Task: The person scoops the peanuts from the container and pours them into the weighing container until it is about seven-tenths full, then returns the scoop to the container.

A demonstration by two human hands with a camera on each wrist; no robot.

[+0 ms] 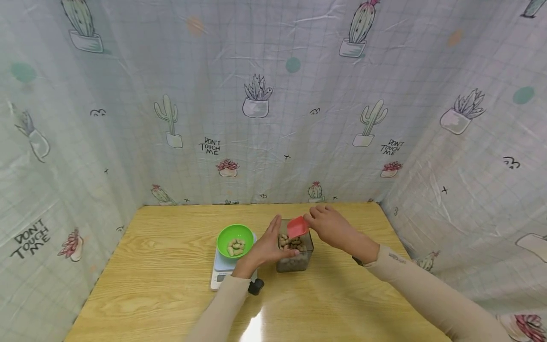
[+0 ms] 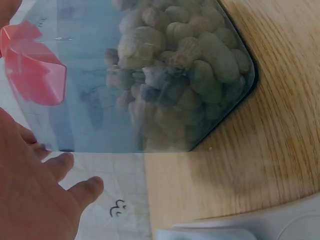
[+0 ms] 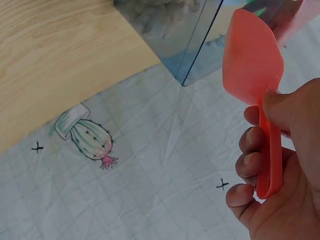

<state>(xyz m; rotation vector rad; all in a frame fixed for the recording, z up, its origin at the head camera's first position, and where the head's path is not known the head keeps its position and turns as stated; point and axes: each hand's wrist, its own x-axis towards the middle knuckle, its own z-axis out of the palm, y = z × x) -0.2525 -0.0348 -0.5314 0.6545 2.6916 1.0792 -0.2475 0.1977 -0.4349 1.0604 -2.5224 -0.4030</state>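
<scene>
A clear container [image 1: 295,264] [image 2: 87,125] holds unshelled peanuts [image 2: 200,65] in its lower part. At its left side is my left hand [image 1: 267,244] [image 2: 40,192], fingers extended and spread against the wall and rim, thumb reaching across the front. My right hand [image 1: 333,229] [image 3: 300,160] grips the handle of a red scoop [image 1: 297,227] [image 3: 252,57], thumb on top and fingers curled beneath. The scoop is over the container's opening, above the peanuts; no peanuts show in its bowl.
To the left, a green bowl [image 1: 226,232] with several peanuts [image 1: 236,247] sits on a white kitchen scale [image 1: 216,281]. The scale's display is partly beside my left forearm. A patterned cloth [image 1: 273,156] hangs behind the wooden table [image 1: 162,266].
</scene>
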